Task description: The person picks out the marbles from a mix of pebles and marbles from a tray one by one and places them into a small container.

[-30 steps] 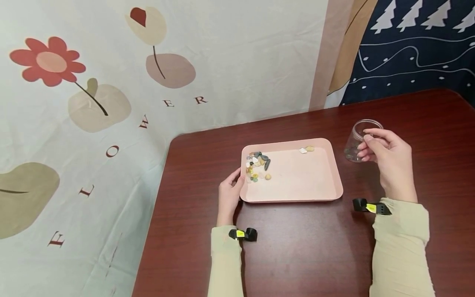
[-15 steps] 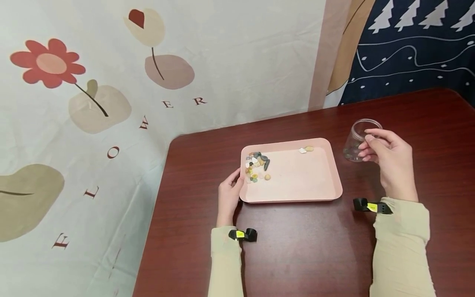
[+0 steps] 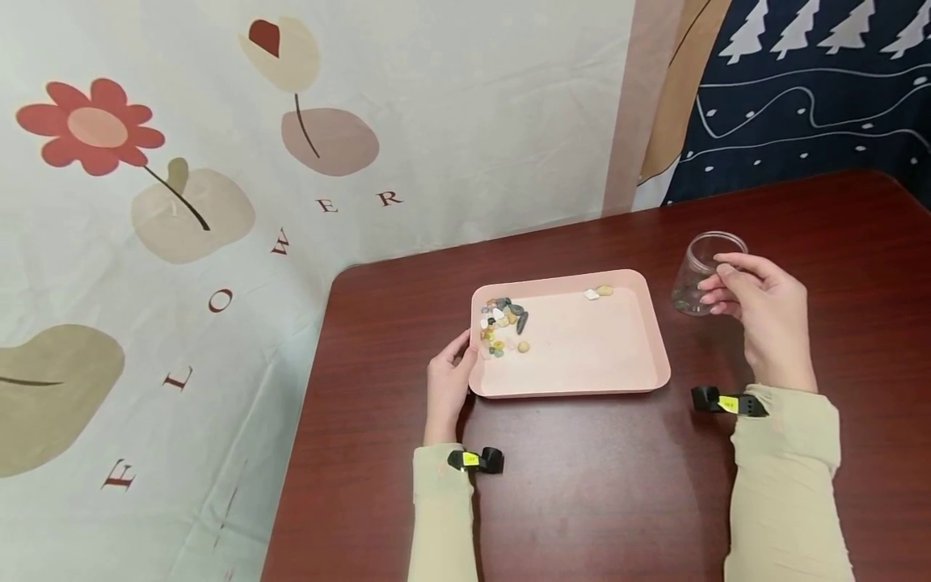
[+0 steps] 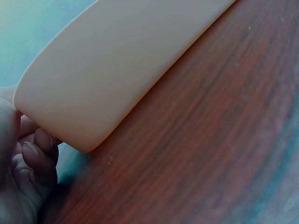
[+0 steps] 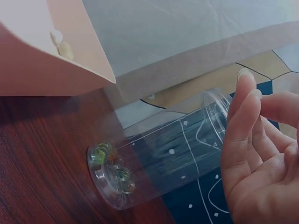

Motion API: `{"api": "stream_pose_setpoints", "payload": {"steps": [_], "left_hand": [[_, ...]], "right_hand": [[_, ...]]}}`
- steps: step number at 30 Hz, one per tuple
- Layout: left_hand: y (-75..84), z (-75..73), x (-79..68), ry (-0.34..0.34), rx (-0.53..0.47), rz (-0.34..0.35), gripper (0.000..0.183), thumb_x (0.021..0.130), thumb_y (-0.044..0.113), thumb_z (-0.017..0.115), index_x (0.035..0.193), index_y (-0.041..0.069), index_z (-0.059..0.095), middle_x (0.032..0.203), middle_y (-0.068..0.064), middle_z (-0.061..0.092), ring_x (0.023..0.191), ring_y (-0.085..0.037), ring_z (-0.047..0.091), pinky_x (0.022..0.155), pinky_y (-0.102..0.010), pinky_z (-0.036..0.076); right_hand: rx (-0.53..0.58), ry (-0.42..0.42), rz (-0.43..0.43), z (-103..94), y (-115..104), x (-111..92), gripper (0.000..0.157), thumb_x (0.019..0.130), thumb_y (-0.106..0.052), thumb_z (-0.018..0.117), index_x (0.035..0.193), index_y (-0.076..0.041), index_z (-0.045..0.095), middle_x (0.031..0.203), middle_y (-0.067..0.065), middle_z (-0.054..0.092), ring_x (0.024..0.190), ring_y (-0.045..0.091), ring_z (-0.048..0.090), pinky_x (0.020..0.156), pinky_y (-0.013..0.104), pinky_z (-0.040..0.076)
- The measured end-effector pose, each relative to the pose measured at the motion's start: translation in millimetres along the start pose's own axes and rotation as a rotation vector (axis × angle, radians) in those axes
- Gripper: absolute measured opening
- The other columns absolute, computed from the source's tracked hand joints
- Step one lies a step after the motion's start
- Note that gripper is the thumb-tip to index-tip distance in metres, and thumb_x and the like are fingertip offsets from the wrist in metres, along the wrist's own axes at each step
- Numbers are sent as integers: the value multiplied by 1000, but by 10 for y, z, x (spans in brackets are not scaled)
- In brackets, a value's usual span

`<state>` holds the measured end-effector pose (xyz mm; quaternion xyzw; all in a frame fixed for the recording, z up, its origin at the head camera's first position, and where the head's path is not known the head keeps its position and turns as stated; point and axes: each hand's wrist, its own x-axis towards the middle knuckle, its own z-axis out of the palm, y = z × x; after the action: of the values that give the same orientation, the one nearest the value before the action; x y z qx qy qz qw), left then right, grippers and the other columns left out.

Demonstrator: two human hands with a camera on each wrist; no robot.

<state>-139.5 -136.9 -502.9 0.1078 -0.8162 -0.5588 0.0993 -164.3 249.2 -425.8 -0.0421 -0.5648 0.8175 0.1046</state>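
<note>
My left hand [image 3: 448,384] grips the left rim of a shallow pink tray [image 3: 575,356], thumb at the edge. In the left wrist view the fingers [image 4: 39,154] curl beside the tray's outer wall [image 4: 107,70]. Small mixed stones [image 3: 502,315] lie along the tray's left end, and a white stone [image 3: 591,294] and a yellowish stone [image 3: 604,289] at its far right. My right hand [image 3: 774,319] is beside a clear jar [image 3: 687,283], thumb and forefinger drawn together near its rim. Whether anything is between those fingertips is hidden. Several glass marbles [image 5: 122,173] lie in the jar's bottom.
A dark red-brown wooden table [image 3: 582,493] carries everything. Behind it hangs a pale cloth [image 3: 473,121] with printed flowers, and a navy cloth [image 3: 815,105] with white trees hangs at the right. Each wrist wears a black strap.
</note>
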Motion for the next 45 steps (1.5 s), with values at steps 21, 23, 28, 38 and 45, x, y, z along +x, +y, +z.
{"api": "stream_pose_setpoints", "payload": {"steps": [21,23,28,38,45], "left_hand": [[18,-8,2,4,22,-13,31,84,35,60,114,30,62,105,3,62,71,-12,57,59,-25,48],[19,-5,4,5,18,-13,31,84,34,60,114,29,62,105,3,62,72,-12,58,59,-25,48],[15,-1,8,12,37,-10,30,83,34,60,113,30,62,105,3,62,72,-12,58,60,-26,48],[17,-5,12,5,44,-4,30,84,33,59,113,29,62,109,6,60,76,-12,58,61,-26,49],[10,-3,8,10,68,-12,29,83,34,59,113,32,62,108,9,60,74,-10,57,62,-27,48]], "right_hand": [[48,69,37,14,58,34,37,79,-14,66,113,-1,58,74,12,64,54,18,59,50,20,48],[37,78,43,11,60,37,37,79,-15,66,113,-2,59,74,11,64,53,18,58,51,20,48],[7,85,48,9,60,39,38,78,-17,67,113,-3,60,74,11,63,53,17,58,52,19,48],[-24,75,53,-7,57,44,43,77,-17,68,116,-1,58,76,11,64,54,17,58,52,19,48],[-39,71,50,-20,67,49,40,78,-17,68,115,-4,59,76,11,64,54,17,58,52,19,48]]}}
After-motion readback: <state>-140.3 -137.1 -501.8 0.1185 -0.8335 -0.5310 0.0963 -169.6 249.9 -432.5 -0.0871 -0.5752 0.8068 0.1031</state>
